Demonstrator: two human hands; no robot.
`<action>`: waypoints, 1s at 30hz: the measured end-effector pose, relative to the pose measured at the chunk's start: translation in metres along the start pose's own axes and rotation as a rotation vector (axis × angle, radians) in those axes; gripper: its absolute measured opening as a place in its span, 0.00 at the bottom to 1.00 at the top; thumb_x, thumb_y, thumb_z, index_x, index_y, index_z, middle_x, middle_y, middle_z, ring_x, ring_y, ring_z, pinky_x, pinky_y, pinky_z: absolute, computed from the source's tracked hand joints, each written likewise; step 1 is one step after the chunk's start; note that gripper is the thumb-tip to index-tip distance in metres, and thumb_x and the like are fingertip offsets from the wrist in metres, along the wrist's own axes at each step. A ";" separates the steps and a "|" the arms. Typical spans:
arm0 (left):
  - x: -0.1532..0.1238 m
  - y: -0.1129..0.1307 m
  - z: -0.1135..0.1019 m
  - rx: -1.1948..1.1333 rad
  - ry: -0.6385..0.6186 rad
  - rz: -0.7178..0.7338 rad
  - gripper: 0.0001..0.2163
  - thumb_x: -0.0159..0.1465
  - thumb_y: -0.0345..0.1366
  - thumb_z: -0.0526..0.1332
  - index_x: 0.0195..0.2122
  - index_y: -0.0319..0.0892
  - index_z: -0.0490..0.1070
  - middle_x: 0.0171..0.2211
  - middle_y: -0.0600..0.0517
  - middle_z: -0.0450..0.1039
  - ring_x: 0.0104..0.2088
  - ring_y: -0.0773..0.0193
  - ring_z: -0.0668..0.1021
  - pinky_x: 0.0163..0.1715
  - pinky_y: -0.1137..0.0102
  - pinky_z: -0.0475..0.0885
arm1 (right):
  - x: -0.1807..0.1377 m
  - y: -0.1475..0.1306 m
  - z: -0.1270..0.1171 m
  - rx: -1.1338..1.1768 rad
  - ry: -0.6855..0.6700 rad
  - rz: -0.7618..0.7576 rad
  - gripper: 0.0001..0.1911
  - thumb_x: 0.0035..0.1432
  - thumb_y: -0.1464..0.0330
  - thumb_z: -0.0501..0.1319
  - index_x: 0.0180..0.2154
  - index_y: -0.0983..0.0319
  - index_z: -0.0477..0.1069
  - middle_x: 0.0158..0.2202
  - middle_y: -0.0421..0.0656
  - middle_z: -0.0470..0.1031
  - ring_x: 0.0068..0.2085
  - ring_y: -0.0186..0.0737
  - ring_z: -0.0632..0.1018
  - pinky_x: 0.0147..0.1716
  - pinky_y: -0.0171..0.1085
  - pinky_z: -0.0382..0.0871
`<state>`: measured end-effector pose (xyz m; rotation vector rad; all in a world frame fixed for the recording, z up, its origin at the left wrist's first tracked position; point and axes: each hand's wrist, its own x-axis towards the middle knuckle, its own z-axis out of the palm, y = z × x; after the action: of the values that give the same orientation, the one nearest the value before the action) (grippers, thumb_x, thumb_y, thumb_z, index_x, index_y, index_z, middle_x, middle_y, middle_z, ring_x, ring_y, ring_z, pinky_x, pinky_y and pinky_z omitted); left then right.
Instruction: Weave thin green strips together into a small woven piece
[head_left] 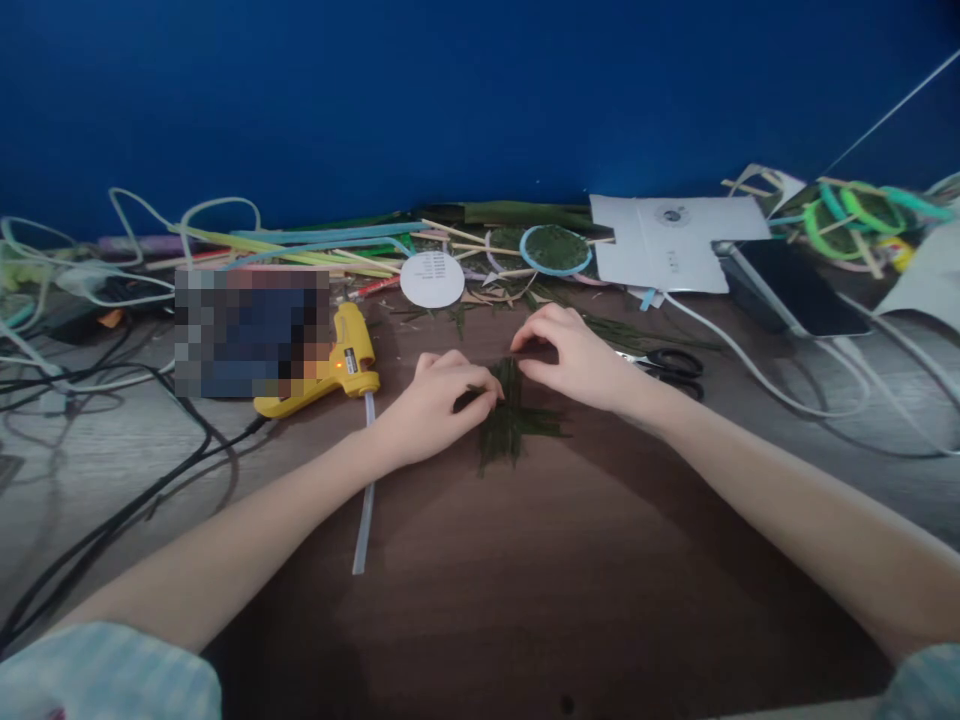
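Note:
A small mat of dark green leaf strips (514,432) lies flat on the brown table (525,580) in the middle. My left hand (439,405) pinches the mat's left side, fingers curled onto the strips. At the mat's top end, my right hand (574,355) has its fingertips pressed together on a strip. Both forearms reach in from the bottom corners.
A yellow glue gun (337,370) with a clear glue stick (366,490) lies left of my hands. Black scissors (671,365) sit to the right. A phone (795,285), white papers (667,240), round leaf-covered discs (555,250), coloured strips and tangled cables (90,380) line the back.

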<state>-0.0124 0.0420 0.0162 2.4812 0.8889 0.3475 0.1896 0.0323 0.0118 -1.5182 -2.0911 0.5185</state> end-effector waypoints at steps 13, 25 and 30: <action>0.000 -0.001 0.000 -0.025 0.001 0.006 0.07 0.62 0.34 0.53 0.33 0.44 0.69 0.35 0.56 0.74 0.40 0.63 0.70 0.45 0.64 0.56 | 0.000 -0.007 -0.004 0.137 0.013 -0.031 0.03 0.50 0.73 0.56 0.29 0.61 0.66 0.36 0.44 0.67 0.41 0.41 0.68 0.38 0.39 0.62; 0.000 0.000 -0.001 -0.041 -0.003 0.006 0.06 0.62 0.33 0.52 0.33 0.43 0.69 0.34 0.56 0.74 0.41 0.63 0.70 0.46 0.64 0.56 | -0.003 -0.012 -0.006 0.228 -0.040 -0.088 0.07 0.47 0.74 0.58 0.31 0.61 0.63 0.33 0.41 0.68 0.35 0.37 0.69 0.34 0.36 0.61; -0.001 -0.001 -0.001 -0.045 -0.005 0.003 0.07 0.62 0.33 0.52 0.32 0.43 0.69 0.35 0.56 0.74 0.41 0.63 0.70 0.46 0.64 0.56 | -0.003 -0.015 -0.009 0.378 -0.091 -0.099 0.04 0.50 0.73 0.58 0.31 0.62 0.63 0.31 0.40 0.69 0.30 0.33 0.69 0.30 0.34 0.63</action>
<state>-0.0140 0.0429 0.0167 2.4411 0.8660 0.3582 0.1842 0.0246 0.0272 -1.1891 -1.9817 0.9010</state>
